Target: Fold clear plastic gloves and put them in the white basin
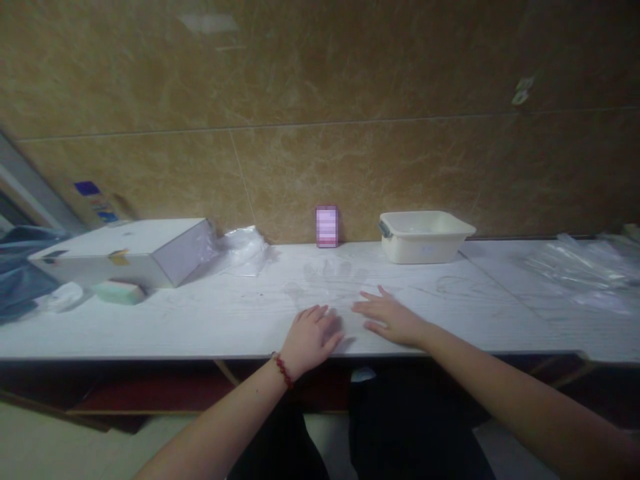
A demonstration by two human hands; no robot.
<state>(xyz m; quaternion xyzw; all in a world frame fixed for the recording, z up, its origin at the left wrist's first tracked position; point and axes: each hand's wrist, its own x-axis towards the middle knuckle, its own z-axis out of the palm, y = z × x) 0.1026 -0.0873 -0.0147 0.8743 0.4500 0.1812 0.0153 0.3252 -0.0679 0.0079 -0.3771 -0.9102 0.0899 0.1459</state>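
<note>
My left hand (311, 339), with a red beaded bracelet (281, 370) at the wrist, is at the front edge of the white wood-grain counter (210, 327). Its fingers are stretched forward, the thumb apart, and it holds nothing. To the right, my right hand (393, 317) is over the same counter with fingers spread and nothing in it. Whether either palm touches the surface I cannot tell. Behind the hands, a phone (327, 227) with a lit, blurred screen leans upright against the wall. A cream plastic basin (425, 248) with a grey handle stands beyond my right hand.
At the left are a white box (165, 261), a green sponge (119, 292), crumpled clear plastic (245, 250) and a blue bag (25, 273). A blue-capped container (95, 199) shows behind the box. Clear plastic bags (585, 263) lie at the right. The tiled wall (320, 160) bounds the counter's back.
</note>
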